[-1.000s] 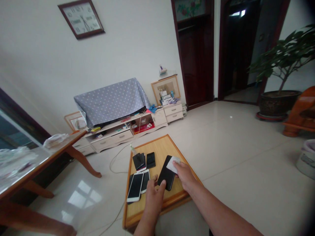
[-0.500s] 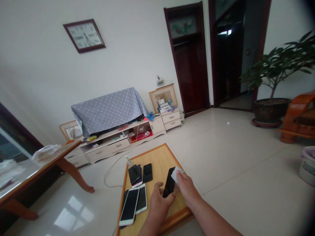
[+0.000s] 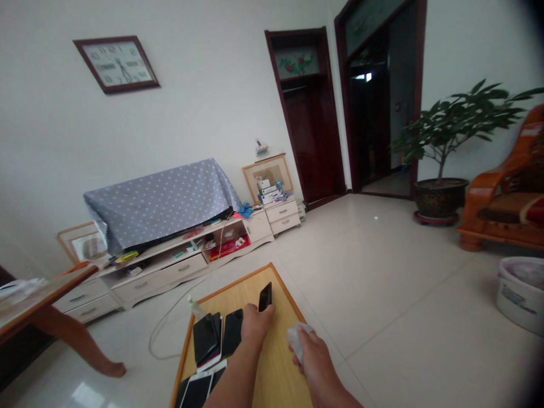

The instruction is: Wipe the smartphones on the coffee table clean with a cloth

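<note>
A person's left hand (image 3: 257,324) is gripping a black smartphone (image 3: 265,297) by its lower end, fingers curled in, with the phone tilted up over a pale wooden board (image 3: 276,362). The right hand (image 3: 308,351) is closing around a white cloth (image 3: 298,341), bunching it against the fingers near the board's right edge. Lying just left of the left hand are a single black phone (image 3: 232,332) and a stack of phones (image 3: 206,338), with white-framed phones (image 3: 195,391) nearer the board's edge and a small bottle (image 3: 194,306) at its far corner. The hands are now standing apart, whereas a moment earlier the cloth was pressing on the phone.
</note>
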A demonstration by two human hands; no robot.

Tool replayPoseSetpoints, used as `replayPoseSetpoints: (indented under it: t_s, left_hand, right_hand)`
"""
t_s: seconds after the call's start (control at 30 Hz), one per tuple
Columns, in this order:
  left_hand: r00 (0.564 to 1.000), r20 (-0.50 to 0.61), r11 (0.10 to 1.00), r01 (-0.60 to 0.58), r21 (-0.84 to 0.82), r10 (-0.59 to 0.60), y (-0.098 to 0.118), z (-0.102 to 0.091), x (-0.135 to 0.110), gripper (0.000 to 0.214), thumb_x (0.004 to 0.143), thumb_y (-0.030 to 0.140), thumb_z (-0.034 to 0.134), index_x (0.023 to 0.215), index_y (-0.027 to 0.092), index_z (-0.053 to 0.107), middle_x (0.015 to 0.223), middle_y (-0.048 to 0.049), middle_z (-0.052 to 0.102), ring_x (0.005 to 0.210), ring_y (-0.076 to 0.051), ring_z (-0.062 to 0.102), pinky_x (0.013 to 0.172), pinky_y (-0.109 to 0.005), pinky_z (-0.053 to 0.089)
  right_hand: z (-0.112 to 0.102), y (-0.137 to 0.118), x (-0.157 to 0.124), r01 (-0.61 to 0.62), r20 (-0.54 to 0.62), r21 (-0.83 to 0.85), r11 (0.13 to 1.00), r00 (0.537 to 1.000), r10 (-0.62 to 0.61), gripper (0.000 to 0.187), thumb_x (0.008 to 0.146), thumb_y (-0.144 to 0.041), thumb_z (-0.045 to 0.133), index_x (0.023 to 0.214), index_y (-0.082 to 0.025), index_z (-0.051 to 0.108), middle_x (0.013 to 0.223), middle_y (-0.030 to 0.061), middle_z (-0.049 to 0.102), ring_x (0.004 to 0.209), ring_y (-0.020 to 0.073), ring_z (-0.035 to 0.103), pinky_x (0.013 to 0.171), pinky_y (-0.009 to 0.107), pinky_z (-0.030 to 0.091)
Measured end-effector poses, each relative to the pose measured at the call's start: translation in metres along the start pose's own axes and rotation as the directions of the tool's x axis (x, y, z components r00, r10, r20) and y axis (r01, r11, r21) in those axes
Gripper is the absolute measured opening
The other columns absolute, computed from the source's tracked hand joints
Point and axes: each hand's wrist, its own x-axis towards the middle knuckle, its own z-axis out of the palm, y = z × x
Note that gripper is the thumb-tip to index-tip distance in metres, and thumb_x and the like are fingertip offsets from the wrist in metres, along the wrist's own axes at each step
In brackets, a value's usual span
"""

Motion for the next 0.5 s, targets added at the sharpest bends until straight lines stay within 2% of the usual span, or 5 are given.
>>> replayPoseSetpoints:
  t_s: [0.13, 0.27, 0.37, 0.5]
  left_hand:
    - [0.998, -0.030, 0.985, -0.050, 0.166, 0.055, 0.017, 0.022, 0.042, 0.056, 0.071, 0.062, 0.062, 0.105, 0.019, 0.053, 0.107, -0.0178, 0.070, 0.102, -0.034, 0.068, 0.084, -0.040, 0.049]
    - [0.994, -0.070, 0.959, -0.062, 0.277, 0.085, 0.033, 0.043, 0.073, 0.056, 0.071, 0.060, 0.061, 0.109, 0.019, 0.053, 0.114, -0.0201, 0.067, 0.106, -0.035, 0.066, 0.088, -0.042, 0.050]
    - [0.992, -0.093, 0.945, -0.052, 0.324, 0.086, 0.043, 0.054, 0.091, 0.059, 0.070, 0.060, 0.061, 0.111, 0.019, 0.054, 0.115, -0.0204, 0.066, 0.109, -0.037, 0.065, 0.089, -0.043, 0.050]
    - [0.990, -0.107, 0.933, -0.044, 0.356, 0.087, 0.049, 0.065, 0.106, 0.060, 0.070, 0.061, 0.061, 0.112, 0.018, 0.054, 0.114, -0.0199, 0.066, 0.108, -0.037, 0.065, 0.088, -0.044, 0.051]
  right_hand:
    - [0.000, 0.003, 0.013, -0.029, 0.027, 0.004, 1.000, 0.999, 0.029, 0.042, 0.089, -0.059, 0.045, 0.089, -0.019, 0.060, 0.075, 0.0067, 0.068, 0.047, 0.0138, 0.058, 0.039, 0.022, 0.030]
    - [0.000, 0.007, 0.026, -0.079, 0.086, 0.001, 0.997, 0.993, 0.079, 0.043, 0.087, -0.061, 0.047, 0.086, -0.019, 0.060, 0.074, 0.0067, 0.068, 0.045, 0.0128, 0.057, 0.039, 0.021, 0.031]
    - [0.001, 0.009, 0.035, -0.112, 0.128, -0.005, 0.994, 0.985, 0.111, 0.045, 0.085, -0.063, 0.050, 0.083, -0.020, 0.061, 0.072, 0.0067, 0.068, 0.046, 0.0134, 0.057, 0.041, 0.022, 0.036]
    - [0.003, 0.008, 0.040, -0.096, 0.068, 0.020, 0.995, 0.993, 0.094, 0.049, 0.081, -0.068, 0.052, 0.078, -0.020, 0.063, 0.066, 0.0052, 0.067, 0.051, 0.0156, 0.060, 0.048, 0.024, 0.044]
